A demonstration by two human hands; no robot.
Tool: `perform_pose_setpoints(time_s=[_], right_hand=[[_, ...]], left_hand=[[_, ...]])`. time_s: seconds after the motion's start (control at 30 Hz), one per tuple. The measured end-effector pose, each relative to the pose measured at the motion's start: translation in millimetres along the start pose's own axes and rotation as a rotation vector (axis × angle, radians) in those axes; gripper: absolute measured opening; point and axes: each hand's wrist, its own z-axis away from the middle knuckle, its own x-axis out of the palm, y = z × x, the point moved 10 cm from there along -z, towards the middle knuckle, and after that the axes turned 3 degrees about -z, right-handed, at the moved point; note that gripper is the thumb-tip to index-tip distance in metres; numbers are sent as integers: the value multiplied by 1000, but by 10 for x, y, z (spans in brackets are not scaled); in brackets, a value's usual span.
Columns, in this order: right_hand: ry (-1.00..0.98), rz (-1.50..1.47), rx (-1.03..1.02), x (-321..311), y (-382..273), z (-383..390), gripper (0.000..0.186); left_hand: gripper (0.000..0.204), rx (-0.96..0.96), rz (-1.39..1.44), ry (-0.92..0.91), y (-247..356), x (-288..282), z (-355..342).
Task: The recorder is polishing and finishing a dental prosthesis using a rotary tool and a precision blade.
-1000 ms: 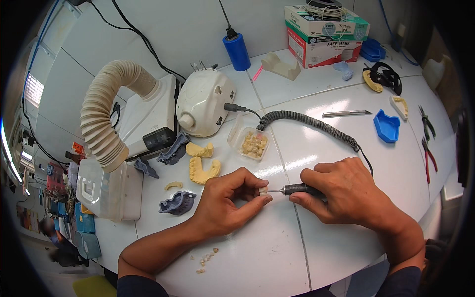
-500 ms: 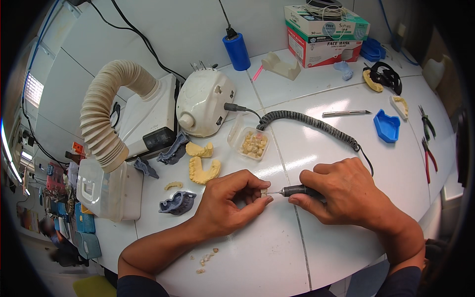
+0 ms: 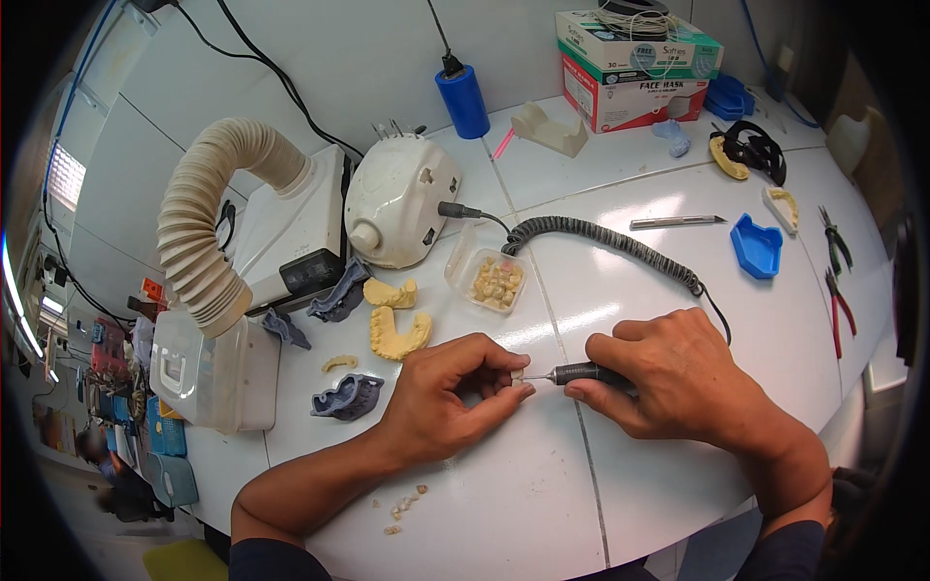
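Between thumb and fingertips, my left hand (image 3: 436, 402) pinches a small whitish tooth-like piece (image 3: 517, 376), mostly covered by the fingers. My right hand (image 3: 673, 378) is closed around a dark rotary handpiece (image 3: 578, 372) lying level, its thin metal bur pointing left and meeting the piece. Beyond the hands, a clear plastic box (image 3: 506, 306) holds several artificial teeth (image 3: 494, 283). A yellow dental cast (image 3: 398, 335) and a grey-blue jaw model (image 3: 347, 397) lie left of my left hand. Several loose teeth (image 3: 404, 505) are scattered near my left forearm.
A coiled black cord (image 3: 620, 239) runs from the white control unit (image 3: 402, 198) toward my right hand. A ribbed suction hose (image 3: 194, 232) arches at the left. A knife (image 3: 678, 222), blue tray (image 3: 756, 247) and red-handled pliers (image 3: 839, 315) lie at the right; boxes (image 3: 630, 97) stand behind.
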Motion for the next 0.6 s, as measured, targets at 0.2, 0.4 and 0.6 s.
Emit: perform_pose_setpoints(time_s=[0.2, 0.4, 0.6], right_hand=[[-12, 3, 11, -3, 2, 1, 46], [-3, 0, 2, -8, -8, -6, 47], [-13, -9, 8, -5, 2, -4, 47]], left_hand=[[23, 0, -12, -2, 9, 2, -1], [22, -4, 1, 2, -2, 1, 3], [23, 9, -16, -9, 12, 6, -1]])
